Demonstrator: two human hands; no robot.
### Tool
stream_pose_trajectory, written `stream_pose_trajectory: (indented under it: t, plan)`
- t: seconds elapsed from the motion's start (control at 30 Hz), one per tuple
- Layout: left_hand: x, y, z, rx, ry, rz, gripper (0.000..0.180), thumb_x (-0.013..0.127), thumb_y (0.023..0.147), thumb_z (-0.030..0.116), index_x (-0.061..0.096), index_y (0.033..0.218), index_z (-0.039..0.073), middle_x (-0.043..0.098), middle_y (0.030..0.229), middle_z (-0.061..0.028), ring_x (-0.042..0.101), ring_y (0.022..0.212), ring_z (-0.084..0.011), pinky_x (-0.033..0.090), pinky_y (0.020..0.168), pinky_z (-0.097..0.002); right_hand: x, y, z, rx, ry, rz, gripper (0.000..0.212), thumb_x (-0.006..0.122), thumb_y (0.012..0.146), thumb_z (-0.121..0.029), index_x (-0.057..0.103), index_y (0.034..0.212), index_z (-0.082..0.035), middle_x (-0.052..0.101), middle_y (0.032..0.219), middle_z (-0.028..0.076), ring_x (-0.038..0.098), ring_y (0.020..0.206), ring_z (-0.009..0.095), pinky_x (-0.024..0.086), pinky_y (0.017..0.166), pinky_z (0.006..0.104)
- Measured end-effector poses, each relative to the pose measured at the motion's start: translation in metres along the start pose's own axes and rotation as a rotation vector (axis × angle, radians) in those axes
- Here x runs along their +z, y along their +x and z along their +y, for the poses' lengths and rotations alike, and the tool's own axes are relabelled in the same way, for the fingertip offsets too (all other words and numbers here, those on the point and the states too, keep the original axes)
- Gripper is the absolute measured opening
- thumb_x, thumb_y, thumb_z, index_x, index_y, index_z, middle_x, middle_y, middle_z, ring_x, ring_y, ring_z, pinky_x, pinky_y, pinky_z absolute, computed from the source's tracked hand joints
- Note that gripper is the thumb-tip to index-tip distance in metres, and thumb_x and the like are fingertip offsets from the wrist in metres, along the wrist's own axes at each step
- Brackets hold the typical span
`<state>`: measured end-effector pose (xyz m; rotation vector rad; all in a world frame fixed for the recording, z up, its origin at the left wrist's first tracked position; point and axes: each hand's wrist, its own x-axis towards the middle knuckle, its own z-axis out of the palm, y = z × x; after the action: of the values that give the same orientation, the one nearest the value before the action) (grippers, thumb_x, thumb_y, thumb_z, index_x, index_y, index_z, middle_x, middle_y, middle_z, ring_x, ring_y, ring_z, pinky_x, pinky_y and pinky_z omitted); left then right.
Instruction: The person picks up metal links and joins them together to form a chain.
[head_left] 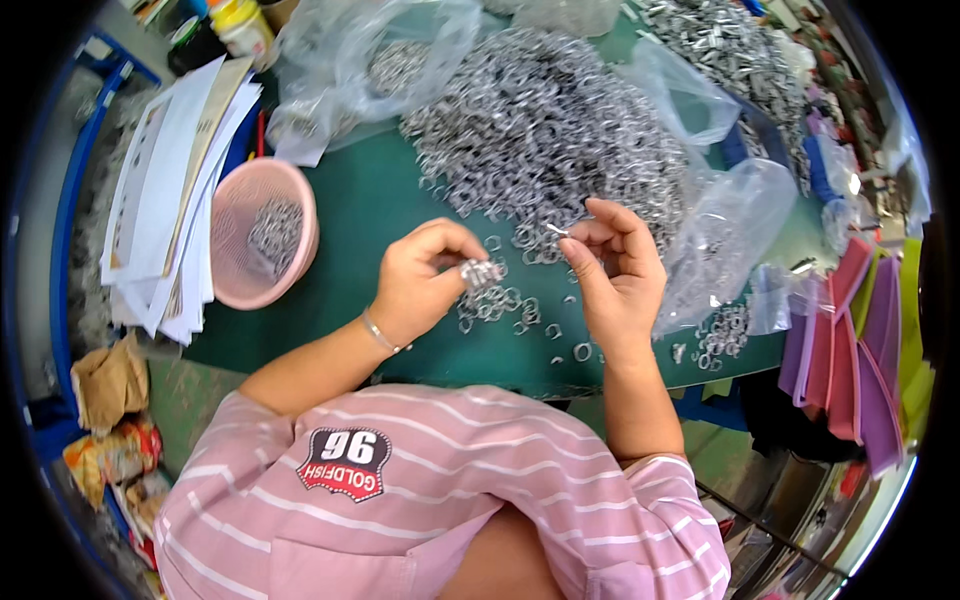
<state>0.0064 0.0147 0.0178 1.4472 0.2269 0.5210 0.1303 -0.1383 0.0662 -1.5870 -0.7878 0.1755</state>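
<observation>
My left hand, with a bracelet on its wrist, is closed around several small silvery metal rings bunched at its fingertips. Between the thumb and forefinger of my right hand is a thin silvery metal piece, seen edge-on, so its full shape cannot be made out. Just beyond both hands rises a large heap of metal rings. Below my left fingertips lies a small cluster of loose rings, and a single ring rests nearer the table's front edge.
On the green table, a pink basket holding metal parts stands left, beside stacked papers. Clear plastic bags flank the heap. Another metal pile lies far right. Purple and pink strips hang at the right edge.
</observation>
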Motion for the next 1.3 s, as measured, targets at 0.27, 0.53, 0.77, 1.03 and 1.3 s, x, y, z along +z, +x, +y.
stream_pose_trajectory:
  t: [0.27, 0.53, 0.77, 1.03, 1.3]
  plan:
    - [-0.003, -0.003, -0.002, -0.056, -0.063, -0.049, 0.013, 0.063, 0.078, -0.008, 0.058, 0.089, -0.004, 0.061, 0.094, -0.0125, 0.062, 0.09, -0.0183, 0.052, 0.079, -0.0287, 0.035, -0.03, 0.024, 0.112, 0.261, -0.072, 0.035, 0.066, 0.078, 0.005, 0.053, 0.11, 0.002, 0.063, 0.089, 0.008, 0.061, 0.081, 0.012, 0.05, 0.074, 0.0245]
    - [-0.034, -0.012, -0.016, -0.087, 0.091, 0.109, 0.021, 0.053, 0.08, -0.013, 0.058, 0.099, -0.004, 0.061, 0.093, -0.0067, 0.061, 0.086, -0.0115, 0.049, 0.075, -0.0225, 0.036, -0.006, 0.053, -0.221, -0.435, -0.249, 0.009, 0.062, 0.077, 0.0, 0.061, 0.086, 0.0, 0.06, 0.085, 0.012, 0.06, 0.077, 0.029, 0.05, 0.067, 0.0352]
    - [-0.033, -0.011, -0.015, -0.116, 0.0, 0.141, 0.015, 0.057, 0.079, -0.01, 0.054, 0.091, -0.003, 0.057, 0.087, -0.0038, 0.057, 0.08, -0.0091, 0.048, 0.073, -0.0225, 0.088, 0.028, 0.063, -0.398, -0.696, -0.161, 0.016, 0.065, 0.074, -0.009, 0.058, 0.088, -0.004, 0.056, 0.087, 0.012, 0.056, 0.077, 0.03, 0.049, 0.064, 0.0385]
    - [-0.038, -0.012, -0.018, -0.149, -0.022, 0.157, 0.015, 0.059, 0.079, -0.009, 0.055, 0.092, -0.002, 0.059, 0.087, -0.0043, 0.058, 0.08, -0.0096, 0.048, 0.072, -0.022, 0.07, 0.022, 0.068, -0.268, -0.555, -0.223, 0.016, 0.065, 0.076, -0.004, 0.06, 0.09, -0.007, 0.058, 0.081, 0.011, 0.06, 0.069, 0.031, 0.049, 0.06, 0.0388]
    - [-0.032, -0.009, -0.016, -0.123, -0.049, 0.139, 0.014, 0.061, 0.079, -0.008, 0.056, 0.091, -0.002, 0.06, 0.086, -0.0043, 0.059, 0.078, -0.0092, 0.048, 0.07, -0.0214, 0.029, 0.003, 0.059, -0.09, -0.435, -0.463, 0.012, 0.06, 0.072, 0.006, 0.063, 0.082, -0.001, 0.061, 0.084, 0.013, 0.061, 0.074, 0.03, 0.05, 0.066, 0.0345]
